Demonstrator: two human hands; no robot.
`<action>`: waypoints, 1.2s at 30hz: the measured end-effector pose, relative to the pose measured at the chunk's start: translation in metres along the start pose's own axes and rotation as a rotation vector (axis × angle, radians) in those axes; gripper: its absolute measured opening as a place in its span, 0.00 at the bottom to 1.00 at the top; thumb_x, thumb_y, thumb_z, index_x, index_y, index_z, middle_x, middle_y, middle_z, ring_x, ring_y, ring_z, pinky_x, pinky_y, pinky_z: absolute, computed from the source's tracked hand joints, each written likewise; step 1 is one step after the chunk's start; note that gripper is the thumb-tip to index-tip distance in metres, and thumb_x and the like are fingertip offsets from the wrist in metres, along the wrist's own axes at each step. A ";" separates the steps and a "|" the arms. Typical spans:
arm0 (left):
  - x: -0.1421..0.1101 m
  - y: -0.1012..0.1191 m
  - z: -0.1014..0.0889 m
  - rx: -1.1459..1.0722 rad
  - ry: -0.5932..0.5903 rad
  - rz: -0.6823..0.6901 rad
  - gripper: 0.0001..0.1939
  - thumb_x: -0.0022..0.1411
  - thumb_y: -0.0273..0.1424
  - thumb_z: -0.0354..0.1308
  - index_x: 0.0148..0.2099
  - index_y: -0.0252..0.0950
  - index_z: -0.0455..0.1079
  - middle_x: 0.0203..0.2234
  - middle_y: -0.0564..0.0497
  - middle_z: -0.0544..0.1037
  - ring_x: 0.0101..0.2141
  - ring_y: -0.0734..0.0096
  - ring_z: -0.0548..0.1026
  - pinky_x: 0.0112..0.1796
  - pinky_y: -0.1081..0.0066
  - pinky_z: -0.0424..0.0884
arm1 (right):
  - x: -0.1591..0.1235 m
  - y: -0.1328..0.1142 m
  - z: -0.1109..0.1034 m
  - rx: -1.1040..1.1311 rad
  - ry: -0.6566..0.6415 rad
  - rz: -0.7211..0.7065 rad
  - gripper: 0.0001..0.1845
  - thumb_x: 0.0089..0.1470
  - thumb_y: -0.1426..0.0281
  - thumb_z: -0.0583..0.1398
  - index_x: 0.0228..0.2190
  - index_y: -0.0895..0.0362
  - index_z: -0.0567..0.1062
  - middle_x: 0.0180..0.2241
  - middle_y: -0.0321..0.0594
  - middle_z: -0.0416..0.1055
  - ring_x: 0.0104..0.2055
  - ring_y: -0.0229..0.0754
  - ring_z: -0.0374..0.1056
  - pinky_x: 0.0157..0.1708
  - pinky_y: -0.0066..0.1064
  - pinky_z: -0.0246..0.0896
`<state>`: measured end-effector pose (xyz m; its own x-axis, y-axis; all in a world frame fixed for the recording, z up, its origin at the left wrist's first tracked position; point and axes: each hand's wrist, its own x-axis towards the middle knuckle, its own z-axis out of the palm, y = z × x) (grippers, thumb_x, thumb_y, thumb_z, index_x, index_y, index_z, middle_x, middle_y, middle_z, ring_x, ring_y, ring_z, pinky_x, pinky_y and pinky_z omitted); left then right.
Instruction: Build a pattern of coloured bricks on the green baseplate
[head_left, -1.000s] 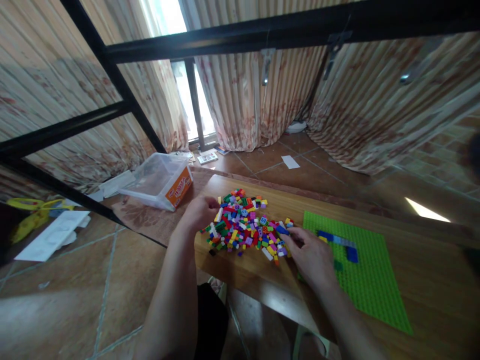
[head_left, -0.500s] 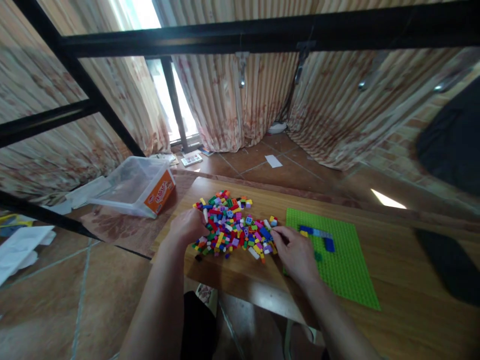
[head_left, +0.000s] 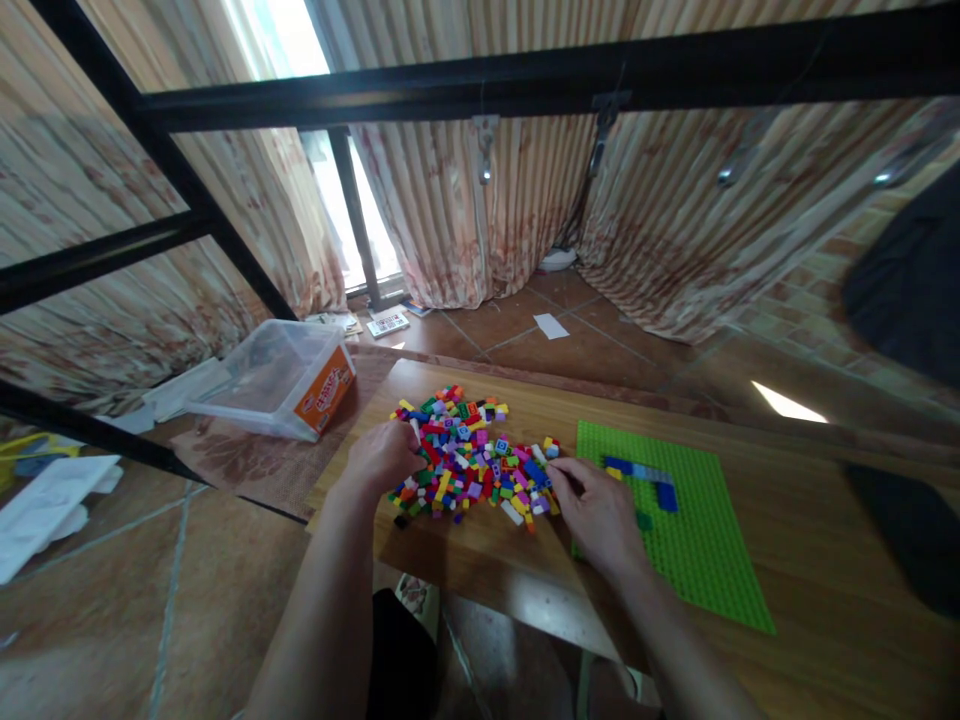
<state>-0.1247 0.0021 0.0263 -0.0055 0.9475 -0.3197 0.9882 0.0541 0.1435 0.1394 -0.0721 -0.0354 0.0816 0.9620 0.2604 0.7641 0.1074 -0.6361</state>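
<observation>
My left hand point(head_left: 384, 462) is at the left side of a heap of small toy building bricks point(head_left: 469, 465). Its fingers are curled in, and a white brick point(head_left: 415, 433) shows beside the fingertips; whether they grip anything is hidden. My right hand point(head_left: 600, 510) is at the heap's right side, thumb and forefinger pinched at the end of a blue brick point(head_left: 535, 473). Just right of that hand lies a green baseplate point(head_left: 712, 540). On it, blue bricks point(head_left: 667, 497) and light blue-grey ones form a bent row, with a yellow brick at its left end and a dark green piece below.
Everything lies on a wooden table point(head_left: 480, 570). A dark flat object point(head_left: 907, 540) rests at its right. On the floor at left stand a clear plastic bin point(head_left: 255, 410) with an orange label and white packaging point(head_left: 56, 515). A black metal frame point(head_left: 450, 90) crosses above, before curtains.
The view has swung right, then held nearly still. My right hand and the blue brick have shifted slightly down and left against the heap. My left hand stays at the heap's left edge.
</observation>
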 end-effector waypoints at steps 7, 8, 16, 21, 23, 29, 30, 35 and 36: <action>0.004 0.005 0.006 0.014 0.012 0.023 0.11 0.47 0.34 0.64 0.37 0.42 0.76 0.34 0.48 0.79 0.40 0.58 0.75 0.37 0.68 0.66 | 0.000 0.000 0.001 0.015 0.003 -0.010 0.15 0.60 0.64 0.54 0.34 0.56 0.79 0.36 0.42 0.79 0.36 0.45 0.74 0.39 0.36 0.64; 0.004 0.005 0.007 0.006 0.017 0.025 0.11 0.47 0.33 0.64 0.36 0.42 0.76 0.34 0.48 0.79 0.40 0.58 0.75 0.37 0.68 0.66 | 0.000 0.001 0.001 0.019 0.003 -0.007 0.14 0.60 0.64 0.54 0.34 0.56 0.79 0.36 0.42 0.79 0.37 0.45 0.75 0.39 0.36 0.64; 0.002 -0.005 0.004 -0.355 0.020 0.223 0.07 0.50 0.34 0.61 0.32 0.36 0.71 0.26 0.52 0.74 0.29 0.69 0.71 0.30 0.71 0.64 | 0.000 -0.004 0.000 0.116 0.043 0.009 0.13 0.59 0.64 0.55 0.34 0.55 0.79 0.36 0.42 0.79 0.36 0.44 0.74 0.38 0.35 0.64; -0.006 0.016 -0.004 -0.895 -0.140 0.355 0.16 0.50 0.40 0.63 0.38 0.34 0.72 0.28 0.54 0.74 0.28 0.74 0.70 0.31 0.73 0.66 | -0.003 -0.030 0.009 0.422 0.019 -0.010 0.12 0.59 0.65 0.56 0.41 0.54 0.77 0.35 0.40 0.76 0.34 0.39 0.71 0.35 0.30 0.66; -0.011 0.031 -0.002 -1.031 -0.211 0.339 0.19 0.49 0.41 0.65 0.40 0.34 0.72 0.30 0.53 0.75 0.29 0.74 0.70 0.32 0.73 0.68 | -0.003 -0.040 0.015 0.494 -0.014 -0.034 0.17 0.57 0.65 0.59 0.47 0.54 0.74 0.37 0.40 0.75 0.33 0.38 0.70 0.34 0.30 0.67; -0.018 0.065 0.016 -1.419 -0.464 0.289 0.21 0.45 0.39 0.71 0.39 0.32 0.74 0.30 0.51 0.77 0.31 0.75 0.74 0.36 0.72 0.73 | 0.002 -0.046 0.018 0.592 0.040 -0.082 0.19 0.55 0.65 0.62 0.50 0.50 0.73 0.42 0.40 0.74 0.40 0.41 0.70 0.38 0.33 0.68; -0.018 0.068 0.018 -1.457 -0.468 0.273 0.21 0.45 0.39 0.71 0.38 0.32 0.74 0.30 0.52 0.77 0.31 0.75 0.74 0.36 0.72 0.73 | 0.003 -0.045 0.016 0.582 0.048 -0.087 0.18 0.55 0.65 0.62 0.49 0.50 0.74 0.41 0.41 0.74 0.40 0.42 0.70 0.39 0.33 0.68; -0.018 0.073 0.025 -1.455 -0.505 0.273 0.20 0.46 0.38 0.72 0.37 0.30 0.73 0.29 0.51 0.77 0.30 0.75 0.76 0.36 0.73 0.74 | 0.004 -0.037 0.010 0.497 0.031 -0.102 0.15 0.57 0.65 0.60 0.47 0.52 0.76 0.40 0.42 0.74 0.41 0.42 0.71 0.40 0.34 0.68; -0.018 0.074 0.026 -1.445 -0.515 0.284 0.20 0.46 0.38 0.72 0.37 0.30 0.73 0.28 0.51 0.77 0.30 0.75 0.76 0.36 0.73 0.74 | 0.004 -0.036 0.009 0.495 0.032 -0.087 0.15 0.57 0.65 0.60 0.46 0.53 0.76 0.39 0.42 0.74 0.40 0.42 0.71 0.40 0.34 0.68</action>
<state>-0.0473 -0.0192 0.0179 0.4990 0.7893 -0.3578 -0.0345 0.4307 0.9018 0.1058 -0.0699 -0.0179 0.0567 0.9370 0.3448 0.3743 0.3002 -0.8774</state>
